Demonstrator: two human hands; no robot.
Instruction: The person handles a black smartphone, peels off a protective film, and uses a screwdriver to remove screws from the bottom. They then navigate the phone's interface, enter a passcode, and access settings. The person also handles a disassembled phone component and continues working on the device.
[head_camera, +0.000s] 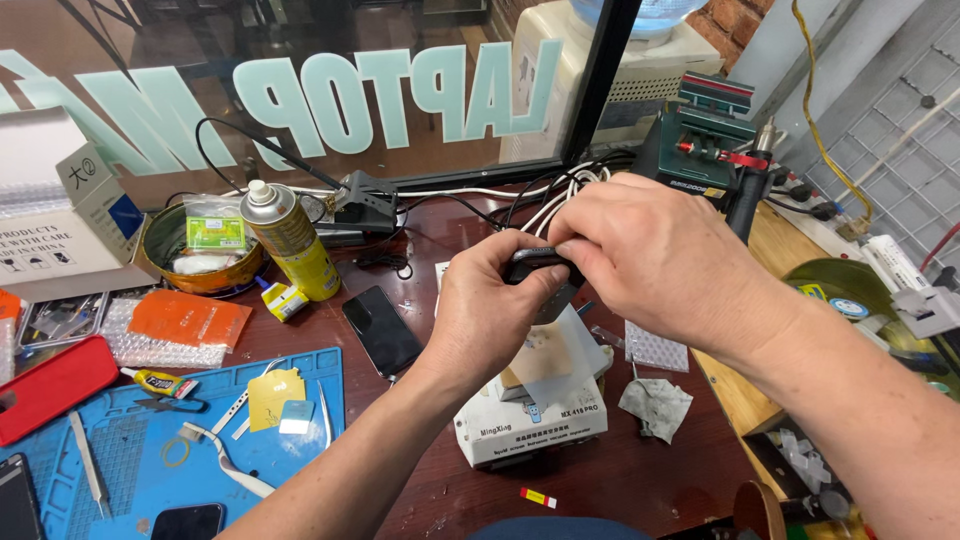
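My left hand (490, 310) and my right hand (650, 255) are both closed around a small dark phone-like device (540, 262), held above a white box-shaped heating unit (535, 415) on the dark wooden table. Most of the device is hidden by my fingers; only its dark edge shows between them. The right hand's fingers press on its top edge, and the left hand cups it from below and the left.
A black phone (382, 330) lies face up left of the hands. A yellow spray can (292, 242) and a round tin (200, 250) stand behind it. A blue work mat (130, 450) with tweezers lies at front left. A crumpled grey wipe (655, 405) lies right of the unit.
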